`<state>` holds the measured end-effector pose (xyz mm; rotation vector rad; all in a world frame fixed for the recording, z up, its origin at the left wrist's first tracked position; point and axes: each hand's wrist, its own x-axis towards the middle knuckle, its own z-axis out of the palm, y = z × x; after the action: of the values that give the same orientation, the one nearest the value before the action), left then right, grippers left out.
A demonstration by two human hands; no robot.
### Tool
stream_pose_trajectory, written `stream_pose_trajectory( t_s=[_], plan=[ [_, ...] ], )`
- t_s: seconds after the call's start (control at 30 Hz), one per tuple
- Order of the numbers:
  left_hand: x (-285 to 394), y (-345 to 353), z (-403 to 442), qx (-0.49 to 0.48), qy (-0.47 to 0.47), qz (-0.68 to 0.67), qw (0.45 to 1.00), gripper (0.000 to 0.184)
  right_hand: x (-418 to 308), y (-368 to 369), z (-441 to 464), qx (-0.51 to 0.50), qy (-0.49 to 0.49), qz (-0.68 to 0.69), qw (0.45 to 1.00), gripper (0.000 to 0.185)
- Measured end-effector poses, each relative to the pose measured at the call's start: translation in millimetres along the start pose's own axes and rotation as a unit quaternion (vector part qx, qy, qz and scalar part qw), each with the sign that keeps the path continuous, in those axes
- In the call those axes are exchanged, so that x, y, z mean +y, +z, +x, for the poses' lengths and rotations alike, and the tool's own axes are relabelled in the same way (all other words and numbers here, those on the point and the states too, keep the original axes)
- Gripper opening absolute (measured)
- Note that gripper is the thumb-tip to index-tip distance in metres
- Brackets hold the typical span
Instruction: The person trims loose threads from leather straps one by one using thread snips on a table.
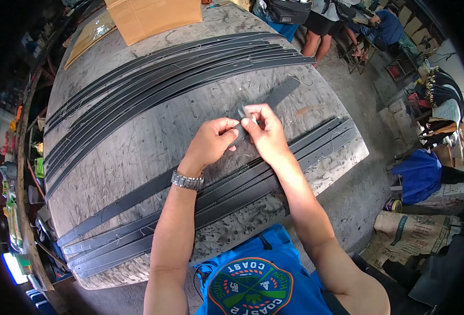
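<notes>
A long black belt strap (137, 198) with stitched edges runs diagonally under my hands, its holed end (284, 90) beyond them. My left hand (211, 140), with a metal watch on the wrist, is closed in a pinch on the strap near its middle. Close beside it, my right hand (265, 134) is closed around a small metal tool (241, 111) that looks like thread snips. The tool's tip is blurred and its grip is hidden by my fingers. Whether a thread lies between my fingertips is too small to tell.
More black straps (158, 86) lie bunched across the far side of the worn table (337, 100), with another bunch (232, 197) near my body. Loose thread ends trail from them. A cardboard box (155, 21) stands at the back. Other people (324, 23) are beyond the table.
</notes>
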<state>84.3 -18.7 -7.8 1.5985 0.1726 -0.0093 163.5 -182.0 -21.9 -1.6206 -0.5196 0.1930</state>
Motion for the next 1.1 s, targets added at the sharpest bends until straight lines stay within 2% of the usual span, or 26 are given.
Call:
stream_pose_trajectory(
  t_s=[0.03,0.2,0.3,0.8,1.0,1.1],
  plan=[
    [-2,2,0,0.009,0.004,-0.007,1.0,0.025,-15,-2,0,-0.011,0.075,0.1,0.992,0.026],
    [-2,0,0,0.026,0.013,-0.041,0.999,0.024,-15,-13,-10,-0.031,-0.014,-0.101,0.994,0.027],
    [-3,0,0,0.021,0.017,-0.041,0.999,0.023,-16,-18,-14,-0.043,0.007,-0.135,0.99,0.027],
    [-4,-1,1,0.016,0.021,-0.03,0.999,0.023,-25,-20,-9,-0.067,-0.028,-0.157,0.985,0.024],
    [-2,2,-1,0.034,0.012,-0.025,0.999,0.026,-26,-20,-10,-0.054,-0.114,-0.235,0.964,0.021],
    [1,-1,-2,0.024,0.004,-0.029,0.999,0.027,-21,-10,-11,-0.026,-0.061,-0.175,0.982,0.021]
  ],
)
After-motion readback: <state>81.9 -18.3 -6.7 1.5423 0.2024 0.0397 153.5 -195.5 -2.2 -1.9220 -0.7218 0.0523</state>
